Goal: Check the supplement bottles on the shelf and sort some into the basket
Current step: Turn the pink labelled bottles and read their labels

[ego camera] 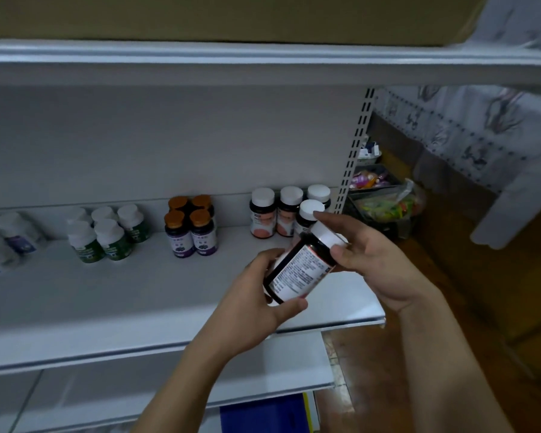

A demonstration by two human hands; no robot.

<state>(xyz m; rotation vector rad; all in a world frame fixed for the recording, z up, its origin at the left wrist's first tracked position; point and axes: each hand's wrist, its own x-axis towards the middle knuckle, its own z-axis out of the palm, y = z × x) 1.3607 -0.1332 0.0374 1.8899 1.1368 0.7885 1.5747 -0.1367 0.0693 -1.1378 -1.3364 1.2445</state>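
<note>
Two bare hands hold one dark supplement bottle (pixel 297 271) with a white screw cap and a white printed label. It is tilted so that its cap points up and to the right and its base down and to the left, the small print facing the camera. The left hand (pixel 256 304) curls round the base, thumb under the lower edge and fingers behind. The right hand (pixel 375 260) grips the cap end, thumb pressed on the bottle's shoulder and fingers wrapped over the cap. The bottle hangs in the air above the front right part of the white metal shelf (pixel 107 301), touching nothing but the hands. Behind it, at the back right of the shelf, stand four dark bottles with white caps and pink labels (pixel 263 218), three in a row and one in front. To their left is a tight block of four dark bottles with orange caps and purple labels (pixel 191 232), then a cluster of white bottles with green labels (pixel 107 237), and at the far left blurred white bottles with bluish labels (pixel 10 242). A brown cardboard box (pixel 231 17) lies on the board above. Past the shelf's right end, clear bags of colourful packets (pixel 384 207) sit in dark containers. A blue object (pixel 263 414) shows below the lowest board; whether it is the basket cannot be told.
</note>
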